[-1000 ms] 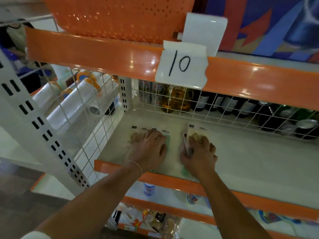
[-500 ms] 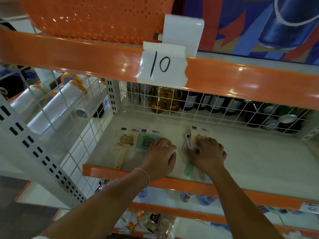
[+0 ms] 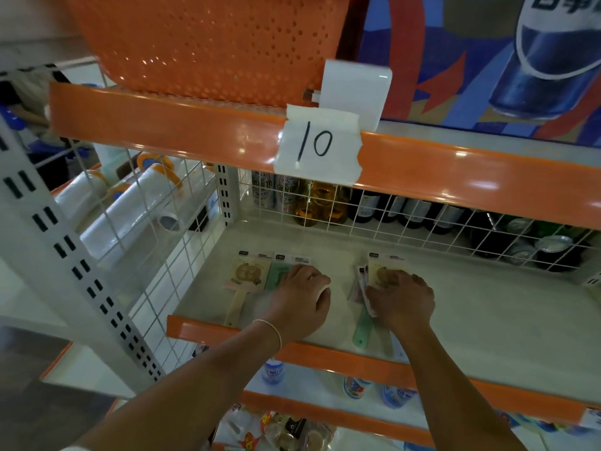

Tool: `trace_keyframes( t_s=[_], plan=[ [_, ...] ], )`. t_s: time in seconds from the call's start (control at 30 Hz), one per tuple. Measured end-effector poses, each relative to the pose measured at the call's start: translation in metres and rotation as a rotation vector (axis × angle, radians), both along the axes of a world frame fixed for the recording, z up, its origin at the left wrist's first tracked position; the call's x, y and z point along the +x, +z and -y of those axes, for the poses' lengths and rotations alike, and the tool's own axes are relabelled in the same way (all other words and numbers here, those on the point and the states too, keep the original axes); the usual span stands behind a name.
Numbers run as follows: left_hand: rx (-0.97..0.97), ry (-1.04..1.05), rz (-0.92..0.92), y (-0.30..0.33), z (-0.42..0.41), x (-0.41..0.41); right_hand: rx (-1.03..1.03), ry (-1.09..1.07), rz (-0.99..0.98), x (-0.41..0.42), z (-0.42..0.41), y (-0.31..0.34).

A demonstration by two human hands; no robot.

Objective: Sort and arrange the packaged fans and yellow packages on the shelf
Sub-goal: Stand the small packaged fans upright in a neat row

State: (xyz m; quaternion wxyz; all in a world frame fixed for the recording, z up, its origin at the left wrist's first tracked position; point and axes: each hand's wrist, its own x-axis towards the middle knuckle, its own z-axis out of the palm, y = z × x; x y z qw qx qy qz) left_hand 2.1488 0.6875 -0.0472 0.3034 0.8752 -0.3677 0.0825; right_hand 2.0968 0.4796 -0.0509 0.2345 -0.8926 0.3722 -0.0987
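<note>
On the pale shelf (image 3: 471, 307) lie packaged hand fans. A cream fan (image 3: 244, 277) with a wooden handle lies flat at the left. Beside it is a green fan (image 3: 280, 272), partly under my left hand (image 3: 300, 302), whose curled fingers rest on its right side. To the right sits a small stack of fans (image 3: 379, 275) with a cream one on top and a green handle sticking out toward the front edge. My right hand (image 3: 401, 299) lies over this stack, fingers curled round its left edge.
An orange lip (image 3: 325, 351) runs along the shelf's front edge. A wire grid (image 3: 390, 216) closes the back, with bottles and cans behind it. White rolls lie behind the left wire panel. A tag marked 10 hangs overhead under an orange basket. Lower shelves hold small bottles.
My left hand slid right off the cream fan, which now lies uncovered, and sits on the green one. My right hand stays on the stack. The camera shifted.
</note>
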Motion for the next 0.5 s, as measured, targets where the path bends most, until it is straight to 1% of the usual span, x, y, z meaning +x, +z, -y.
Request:
trace_keyframes(
  t_s=[0.07, 0.13, 0.17, 0.2, 0.27, 0.33, 0.4, 0.43, 0.5],
  plan=[
    [-0.032, 0.007, -0.011, 0.002, -0.002, 0.001, -0.021, 0.006, 0.022, -0.001, -0.004, 0.007],
    [-0.056, 0.013, -0.033, 0.003, -0.003, 0.006, 0.007, 0.041, 0.113, -0.001, -0.010, 0.013],
    [-0.052, 0.022, -0.082, 0.007, -0.003, 0.008, 0.032, 0.069, 0.174, -0.001, -0.014, 0.017],
    [-0.052, 0.030, -0.166, 0.012, -0.003, 0.010, 0.054, 0.094, 0.231, 0.001, -0.020, 0.021],
    [-0.112, 0.061, -0.452, 0.027, -0.002, 0.015, 0.055, 0.146, 0.311, 0.007, -0.036, 0.028],
    [-0.259, 0.121, -0.749, 0.041, -0.004, 0.025, 0.013, 0.197, 0.336, 0.015, -0.056, 0.035],
    [-0.477, 0.129, -1.045, 0.053, -0.012, 0.037, -0.008, 0.236, 0.342, 0.024, -0.076, 0.039],
    [-0.576, 0.105, -1.144, 0.058, -0.018, 0.041, -0.008, 0.253, 0.336, 0.029, -0.086, 0.039],
    [-0.674, 0.080, -1.196, 0.067, -0.032, 0.048, 0.008, 0.282, 0.323, 0.039, -0.103, 0.040]
  ],
)
